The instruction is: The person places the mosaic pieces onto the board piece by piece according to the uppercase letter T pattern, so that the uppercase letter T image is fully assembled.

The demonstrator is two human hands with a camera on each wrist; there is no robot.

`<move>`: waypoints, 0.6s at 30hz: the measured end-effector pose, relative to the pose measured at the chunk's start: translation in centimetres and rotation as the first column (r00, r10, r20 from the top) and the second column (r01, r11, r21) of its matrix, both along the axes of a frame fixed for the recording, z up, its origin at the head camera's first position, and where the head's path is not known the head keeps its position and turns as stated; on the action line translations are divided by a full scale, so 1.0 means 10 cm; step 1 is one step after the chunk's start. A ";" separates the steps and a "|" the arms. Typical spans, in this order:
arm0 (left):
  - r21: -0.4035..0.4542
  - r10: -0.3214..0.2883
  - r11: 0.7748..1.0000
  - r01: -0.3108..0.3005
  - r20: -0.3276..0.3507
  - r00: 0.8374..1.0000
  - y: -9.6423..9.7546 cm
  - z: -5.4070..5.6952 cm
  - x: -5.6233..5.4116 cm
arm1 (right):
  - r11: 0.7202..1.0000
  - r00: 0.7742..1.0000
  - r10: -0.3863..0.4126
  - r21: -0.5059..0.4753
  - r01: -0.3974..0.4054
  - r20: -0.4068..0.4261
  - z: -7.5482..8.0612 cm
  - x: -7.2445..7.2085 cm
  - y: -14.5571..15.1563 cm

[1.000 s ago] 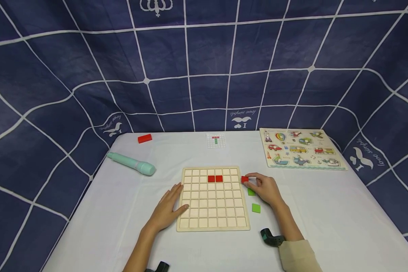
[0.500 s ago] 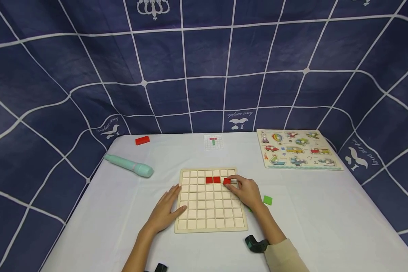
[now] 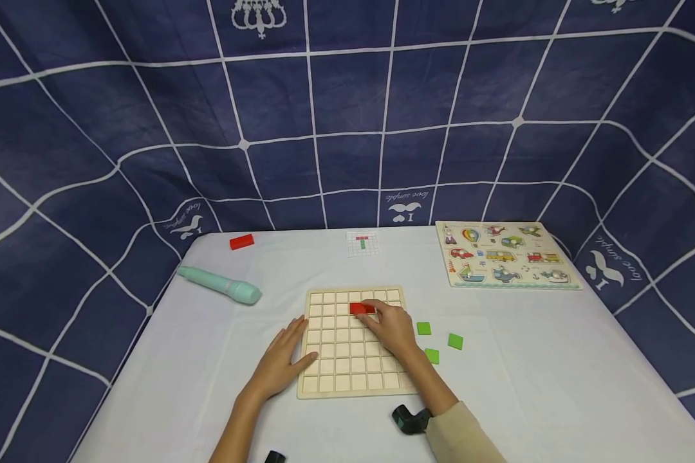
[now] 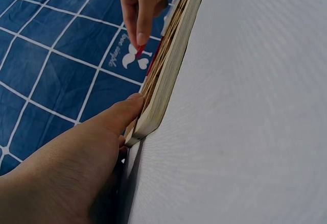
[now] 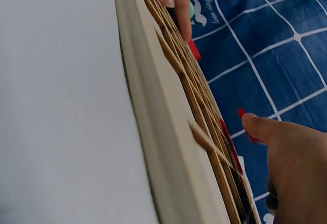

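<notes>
A wooden grid board (image 3: 342, 370) lies on the white table. My left hand (image 3: 280, 360) rests at its left edge, fingers fairly straight, with the thumb on the frame. My right hand (image 3: 390, 328) is over the board's upper middle, pinching a small red square tile (image 5: 240, 113) between thumb and finger. In the left wrist view this red tile (image 4: 140, 51) is tilted and apart from the board. Red tiles (image 3: 356, 308) sit in the second row from the top, partly hidden by the right hand. To the right of the board lie loose green square tiles (image 3: 455, 341).
Behind the board lies a card (image 3: 362, 244) showing a red and green T on a grid. A picture puzzle board (image 3: 509, 257) is at the back right. At the left are a mint-green microphone-shaped object (image 3: 220, 283) and a red block (image 3: 241, 242).
My right hand has carried the red tile left from beside the board to over the red tiles in the grid. The left hand stays at the board's edge. The green tiles now show fully.
</notes>
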State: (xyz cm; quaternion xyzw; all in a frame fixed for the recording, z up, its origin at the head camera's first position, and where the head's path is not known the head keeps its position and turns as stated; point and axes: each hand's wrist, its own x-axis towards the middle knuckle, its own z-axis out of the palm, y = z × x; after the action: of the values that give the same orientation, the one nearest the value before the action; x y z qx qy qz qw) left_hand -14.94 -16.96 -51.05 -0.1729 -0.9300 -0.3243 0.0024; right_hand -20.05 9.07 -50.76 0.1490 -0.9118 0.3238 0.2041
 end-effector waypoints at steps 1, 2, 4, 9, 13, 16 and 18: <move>-0.001 0.001 1.000 -0.001 0.000 1.000 0.00 0.00 0.00 | 1.000 1.000 0.006 0.000 -0.006 0.003 0.00 0.00 -0.03; -0.001 0.001 1.000 -0.001 -0.001 1.000 0.00 0.00 0.00 | 1.000 1.000 0.011 0.001 -0.011 0.009 0.00 -0.01 -0.06; -0.001 -0.001 1.000 0.001 -0.004 1.000 0.00 0.00 0.00 | 1.000 1.000 0.019 0.008 -0.019 0.022 -0.01 -0.02 -0.11; -0.010 -0.005 1.000 0.005 -0.002 1.000 0.00 0.00 0.00 | 0.999 0.999 0.036 0.038 -0.037 0.028 -0.02 -0.07 -0.22; -0.012 -0.001 1.000 0.001 0.002 1.000 -0.01 0.00 0.00 | 0.997 0.999 0.046 0.065 -0.047 0.022 -0.01 -0.12 -0.29; -0.006 -0.001 1.000 0.001 -0.006 1.000 -0.01 -0.01 0.00 | 0.995 0.998 0.051 0.085 -0.053 0.030 0.00 -0.15 -0.34; -0.004 -0.002 1.000 0.002 -0.014 1.000 -0.01 -0.02 0.00 | 0.994 0.998 0.054 0.096 -0.058 0.038 0.00 -0.16 -0.35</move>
State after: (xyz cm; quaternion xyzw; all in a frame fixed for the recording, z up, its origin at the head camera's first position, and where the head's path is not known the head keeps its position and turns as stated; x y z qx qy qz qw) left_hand -14.96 -17.07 -51.24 -0.1762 -0.9304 -0.3213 0.0082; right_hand -21.62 5.55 -50.75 0.1784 -0.9253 0.2874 0.1713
